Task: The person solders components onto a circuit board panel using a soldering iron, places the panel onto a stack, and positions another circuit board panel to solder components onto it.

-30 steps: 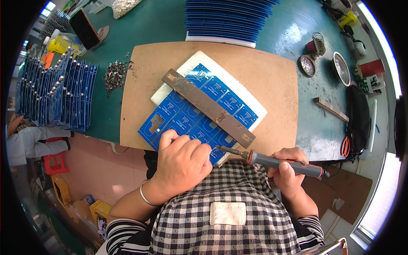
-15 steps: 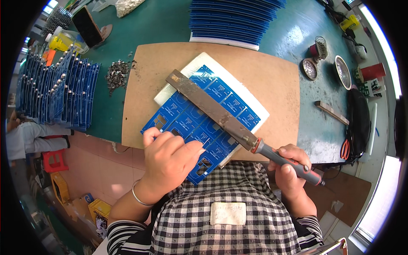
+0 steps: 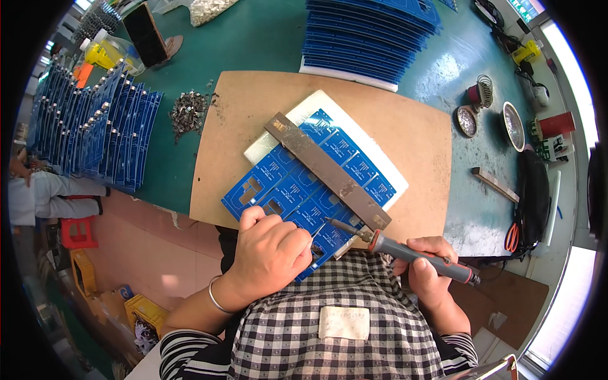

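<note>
A blue circuit board panel (image 3: pixel 278 172) lies tilted on a white foam pad (image 3: pixel 367 147), with a long brown bar (image 3: pixel 323 166) set diagonally across it. My right hand (image 3: pixel 430 263) grips the grey handle of a soldering iron (image 3: pixel 411 254). The iron's tip is over the panel, below the bar's lower end; I cannot tell if it touches. My left hand (image 3: pixel 272 253) rests at the panel's near side with fingers curled, hiding part of it. What its fingers hold, if anything, is hidden.
A brown work board (image 3: pixel 418 152) lies under the pad. Blue panels (image 3: pixel 361 44) are stacked behind it, and more boards (image 3: pixel 95 126) stand at left beside a pile of small metal parts (image 3: pixel 189 113). Scissors (image 3: pixel 512 237), a dish (image 3: pixel 467 120) and an iron stand (image 3: pixel 482 92) are at right.
The soldering iron has come away from the bar's end, so its tip now shows over the panel. My left hand has shifted slightly right. The whole view has shifted a little.
</note>
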The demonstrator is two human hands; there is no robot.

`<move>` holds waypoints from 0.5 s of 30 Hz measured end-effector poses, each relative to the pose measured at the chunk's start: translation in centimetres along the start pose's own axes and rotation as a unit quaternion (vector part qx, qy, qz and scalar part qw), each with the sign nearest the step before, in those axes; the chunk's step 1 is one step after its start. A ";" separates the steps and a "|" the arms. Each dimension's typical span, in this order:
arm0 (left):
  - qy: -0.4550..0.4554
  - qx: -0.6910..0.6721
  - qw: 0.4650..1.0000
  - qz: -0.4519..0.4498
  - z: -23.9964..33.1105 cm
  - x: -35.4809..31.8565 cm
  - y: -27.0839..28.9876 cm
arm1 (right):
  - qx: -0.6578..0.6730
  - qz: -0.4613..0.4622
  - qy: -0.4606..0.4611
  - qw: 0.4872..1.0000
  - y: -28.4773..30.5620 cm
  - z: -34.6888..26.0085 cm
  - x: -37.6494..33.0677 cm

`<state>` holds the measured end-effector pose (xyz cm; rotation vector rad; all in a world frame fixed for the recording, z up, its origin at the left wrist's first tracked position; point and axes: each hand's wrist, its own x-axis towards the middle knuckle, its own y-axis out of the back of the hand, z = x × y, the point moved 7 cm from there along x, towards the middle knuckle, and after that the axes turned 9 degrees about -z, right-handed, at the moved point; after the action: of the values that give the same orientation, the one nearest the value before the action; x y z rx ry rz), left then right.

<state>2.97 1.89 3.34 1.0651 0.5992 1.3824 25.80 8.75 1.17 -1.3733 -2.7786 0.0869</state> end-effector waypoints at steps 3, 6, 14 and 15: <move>0.001 0.007 1.000 -0.002 -0.1 0.0 -0.2 | -0.001 0.006 -0.001 1.000 0.1 0.0 0.1; 0.001 0.012 1.000 -0.007 -0.2 0.1 -0.3 | -0.011 -0.002 -0.004 1.000 0.0 0.2 0.2; 0.003 0.022 1.000 -0.017 -0.2 0.3 -0.4 | 0.016 0.005 -0.026 1.000 -0.2 0.5 0.1; 0.003 0.025 1.000 -0.018 -0.2 0.4 -0.4 | 0.022 0.005 -0.027 0.999 -0.2 0.6 0.2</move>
<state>3.05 2.35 3.02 1.0853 0.6572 1.3456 25.51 8.74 0.63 -1.3967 -2.7951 0.1885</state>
